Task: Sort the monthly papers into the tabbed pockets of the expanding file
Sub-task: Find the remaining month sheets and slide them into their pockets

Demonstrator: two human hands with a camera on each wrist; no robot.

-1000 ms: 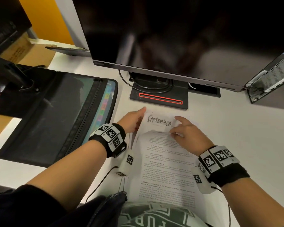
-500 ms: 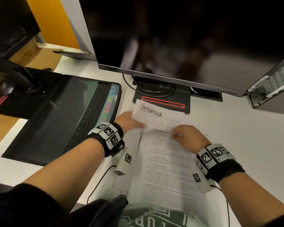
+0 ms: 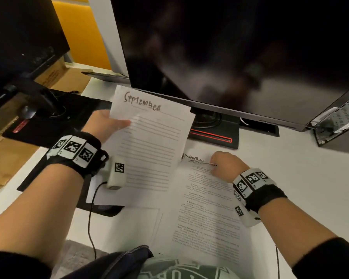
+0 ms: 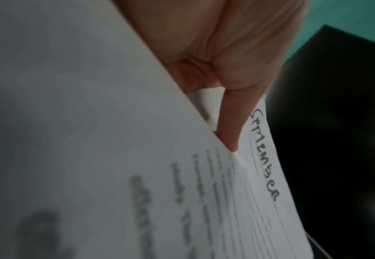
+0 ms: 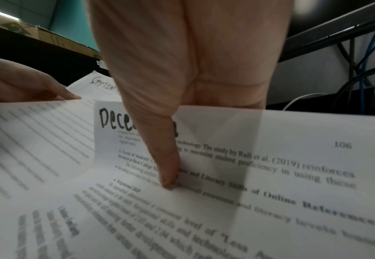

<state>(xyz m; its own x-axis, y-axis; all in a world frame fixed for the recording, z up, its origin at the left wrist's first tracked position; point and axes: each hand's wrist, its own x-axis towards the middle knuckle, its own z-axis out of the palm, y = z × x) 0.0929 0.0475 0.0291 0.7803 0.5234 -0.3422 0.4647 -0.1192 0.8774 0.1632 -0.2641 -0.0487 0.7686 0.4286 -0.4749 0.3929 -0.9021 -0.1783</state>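
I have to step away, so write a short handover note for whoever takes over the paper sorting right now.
Left hand: pinches the September sheet, lifted off the stack, thumb on top.
Right hand: curled on the stack, thumb pressing a folded-back sheet; a December page shows beneath.
File: lies flat on the desk to the left, mostly behind the left arm.
Done: September separated.
Left: slip it into its pocket, then December and the remaining papers.
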